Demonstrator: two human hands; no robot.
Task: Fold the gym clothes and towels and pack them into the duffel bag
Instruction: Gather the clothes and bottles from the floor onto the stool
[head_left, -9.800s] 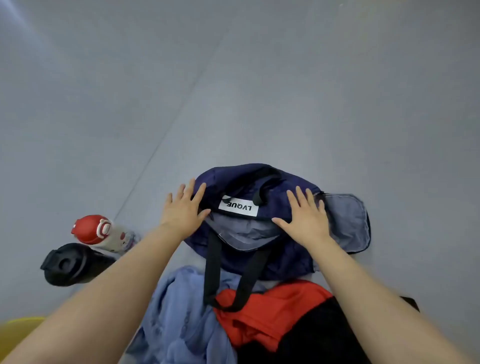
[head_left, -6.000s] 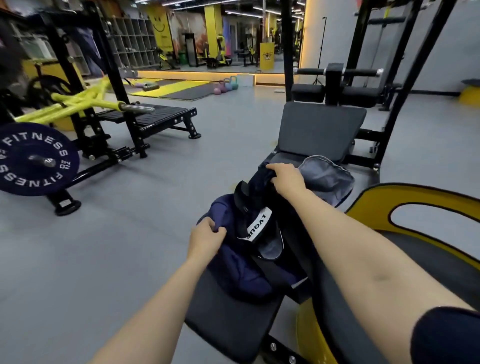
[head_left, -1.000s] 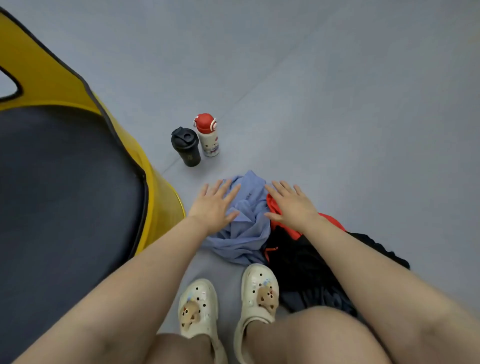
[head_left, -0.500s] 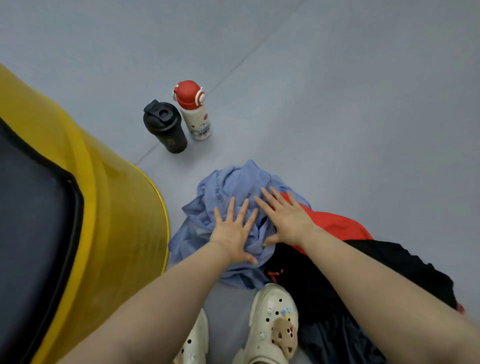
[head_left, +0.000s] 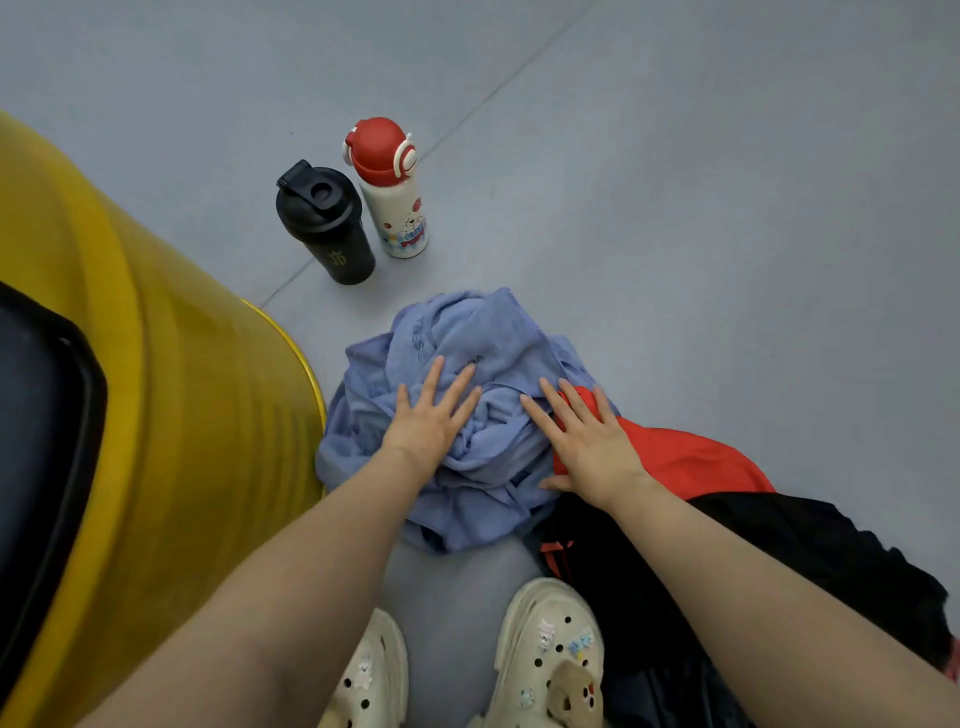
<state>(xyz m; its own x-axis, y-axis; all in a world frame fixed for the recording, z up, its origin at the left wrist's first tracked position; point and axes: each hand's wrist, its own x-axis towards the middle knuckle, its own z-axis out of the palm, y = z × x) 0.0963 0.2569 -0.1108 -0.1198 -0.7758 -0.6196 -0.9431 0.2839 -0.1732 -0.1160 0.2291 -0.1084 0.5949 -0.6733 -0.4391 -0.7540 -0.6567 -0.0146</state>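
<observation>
We look down on a grey floor crossed by thin seam lines. The biggest thing on it is a yellow piece of gym equipment with a rounded side and a black padded top, filling the left of the view. Next comes the heap of clothes at our feet: a black garment spreads along the right, reaching from beside our shoe out to the right edge, with a red garment lying on its far end. Just left of these lies a crumpled light blue towel with a stitched edge and some small lettering we cannot read; its left side touches the foot of the yellow equipment.

Our left hand rests flat on the middle of the towel, fingers straight and spread, gripping nothing. Our right hand lies flat too, fingers spread, across the seam where the towel meets the red garment, holding nothing.

Below the arms we see our cream clogs with small charms, the right one touching the edge of the black garment.

Beyond the towel, near the equipment, two bottles stand upright and just beside each other: a black shaker bottle with a flip lid, and a white bottle with a red cap and a cartoon print.
</observation>
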